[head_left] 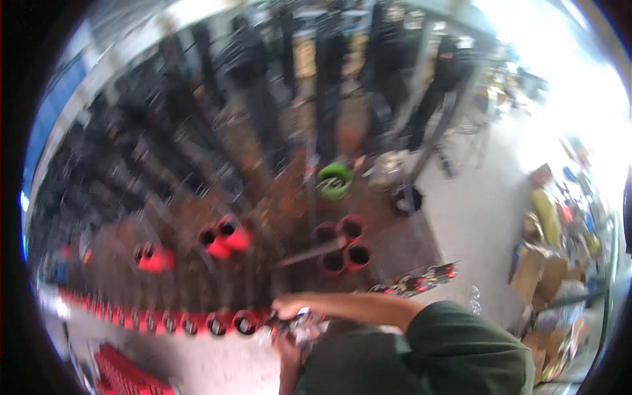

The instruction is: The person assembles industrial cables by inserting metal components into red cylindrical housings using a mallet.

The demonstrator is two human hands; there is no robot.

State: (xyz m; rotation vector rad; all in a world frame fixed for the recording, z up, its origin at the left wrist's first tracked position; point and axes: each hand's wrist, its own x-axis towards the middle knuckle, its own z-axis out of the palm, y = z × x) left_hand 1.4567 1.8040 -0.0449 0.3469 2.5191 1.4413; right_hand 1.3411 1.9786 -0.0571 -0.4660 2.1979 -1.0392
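My right hand [288, 305] is at the front edge of a long brown workbench [276, 204], its arm reaching in from the right. Just below it is my left hand [285, 343]. Both hands look closed around a small dark part between them, too blurred to name. Beside them, a row of red round-ended pieces with dark openings [245, 322] runs leftward along the bench edge. Clear, shiny wrapping [308, 328] lies close to my hands on the right.
Red tubes [234, 234] stand on the bench, with another cluster of dark-red tubes [357, 255] further right. A green round container [334, 182] holds small pieces near a black bowl [407, 199]. Cardboard boxes [530, 270] crowd the right floor; red pieces [128, 375] are stacked lower left.
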